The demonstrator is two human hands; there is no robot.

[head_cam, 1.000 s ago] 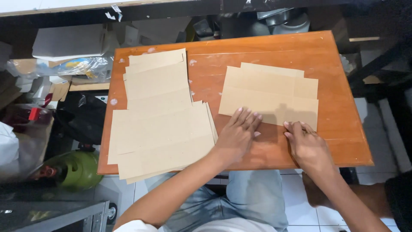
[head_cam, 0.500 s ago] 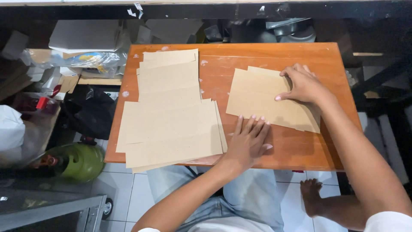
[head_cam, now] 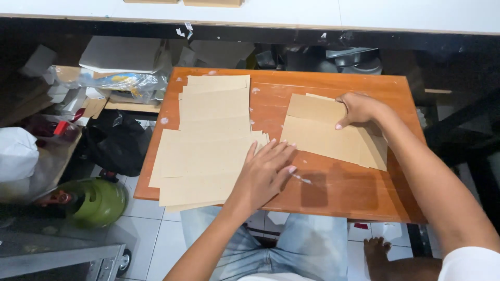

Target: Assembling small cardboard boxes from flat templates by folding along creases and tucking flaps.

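- A wooden board [head_cam: 333, 192] of orange-brown colour is seen from above, laid across the lap of a seated person in light jeans; tan paper sheets are spread over it in two groups.
- The left hand [head_cam: 265, 174] is laid flat, palm down, with the fingers spread slightly; the fingertips rest at the near right edge of the left stack of sheets [head_cam: 208, 151] and partly on the bare wood beside it. Nothing is pinched or gripped by it.
- The left stack is fanned out from the far edge of the board to its near left corner, where the nearest sheets overhang the edge.
- The right hand [head_cam: 359, 110] is set on the far part of the right sheets [head_cam: 325, 136], with the fingers bent and held together, pointing left; the fingertips are pressed on the paper. Whether a sheet edge is pinched under the hand cannot be told.
- The right sheets lie on the right half of the board, a smaller piece at the far end overlapping a wider one that runs towards the right; they lie apart from the left stack, with a narrow strip of wood between the two.
- Left of the board, on the tiled floor, a green gas cylinder [head_cam: 99, 200] is seen, with a black bag [head_cam: 112, 143] just beyond it.
- Farther left, a white bag [head_cam: 15, 153] is seen at the picture's edge.
- A bare foot [head_cam: 380, 250] is seen below the near right corner of the board.
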